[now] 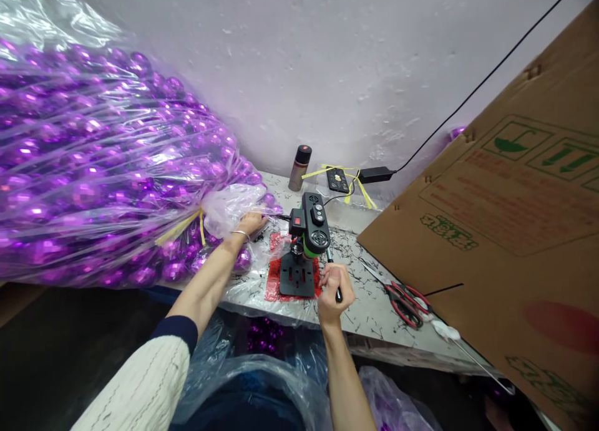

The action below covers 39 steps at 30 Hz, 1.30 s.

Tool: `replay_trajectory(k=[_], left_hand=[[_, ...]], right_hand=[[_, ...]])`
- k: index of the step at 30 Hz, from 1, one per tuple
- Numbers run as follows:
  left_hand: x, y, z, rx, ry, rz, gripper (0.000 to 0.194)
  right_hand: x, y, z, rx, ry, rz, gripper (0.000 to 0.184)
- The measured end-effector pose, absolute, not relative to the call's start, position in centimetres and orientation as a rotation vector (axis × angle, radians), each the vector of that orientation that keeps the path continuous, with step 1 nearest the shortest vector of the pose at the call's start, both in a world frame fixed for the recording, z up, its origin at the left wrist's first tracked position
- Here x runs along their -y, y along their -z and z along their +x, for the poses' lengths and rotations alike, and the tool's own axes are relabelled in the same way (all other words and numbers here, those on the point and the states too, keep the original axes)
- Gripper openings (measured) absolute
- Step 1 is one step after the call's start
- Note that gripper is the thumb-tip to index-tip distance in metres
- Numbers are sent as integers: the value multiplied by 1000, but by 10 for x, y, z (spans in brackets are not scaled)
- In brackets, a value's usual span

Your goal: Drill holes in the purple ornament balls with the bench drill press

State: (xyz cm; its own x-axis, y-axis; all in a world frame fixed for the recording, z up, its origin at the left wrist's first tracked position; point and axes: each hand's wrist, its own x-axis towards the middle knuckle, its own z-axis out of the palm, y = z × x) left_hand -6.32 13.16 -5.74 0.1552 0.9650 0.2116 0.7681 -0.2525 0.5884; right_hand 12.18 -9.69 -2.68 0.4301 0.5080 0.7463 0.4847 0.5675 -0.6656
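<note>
A small black bench machine (314,222) with two round vents, a green band and a red switch stands on the worktable. My right hand (336,286) is wrapped round the black grip of its lever, at the machine's right side. To the left, my left hand (253,222) has its fingers bent together beside the gathered neck of a clear plastic bag (229,209). What those fingertips hold, if anything, is hidden. Shiny purple balls (93,150) fill the bag. Under the machine's slotted black base plate (296,276) lies a red sheet (272,280).
Red-and-black scissors (406,300) lie near a large cardboard box (505,244) on the right. A dark-capped bottle (299,169), a black power adapter (375,174) and yellow ties (367,194) are by the wall. Black scraps litter the table (355,319). Below opens a plastic-lined container (248,387).
</note>
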Motion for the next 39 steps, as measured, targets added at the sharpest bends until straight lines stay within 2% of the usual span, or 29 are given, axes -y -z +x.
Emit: replay_trajectory(k=[4, 8, 11, 15, 21, 25, 33, 39], left_hand=[[-111, 42, -76, -1638, -638, 1940, 26], [-55, 35, -100, -1371, -856, 1542, 43], [-7, 44, -104, -1008, -989, 1067, 46], [38, 71, -80, -916, -1019, 886, 46], [55, 112, -25, -969, -1202, 1052, 61], [52, 128, -4, -1087, -1277, 1327, 59], [49, 125, 2, -1210, -1168, 1763, 50], [44, 128, 3, -1215, -1123, 1884, 60]], right_hand=[[98, 28, 124, 1220, -13, -1042, 39], [98, 25, 123, 1230, -13, -1040, 39], [97, 14, 120, 1163, -46, -1031, 40], [94, -10, 117, 1130, -109, -1064, 44], [93, -23, 122, 1177, -95, -1127, 44], [95, -17, 124, 1214, -94, -1119, 42], [99, -10, 127, 1255, -83, -1098, 38], [99, -7, 128, 1275, -55, -1065, 36]])
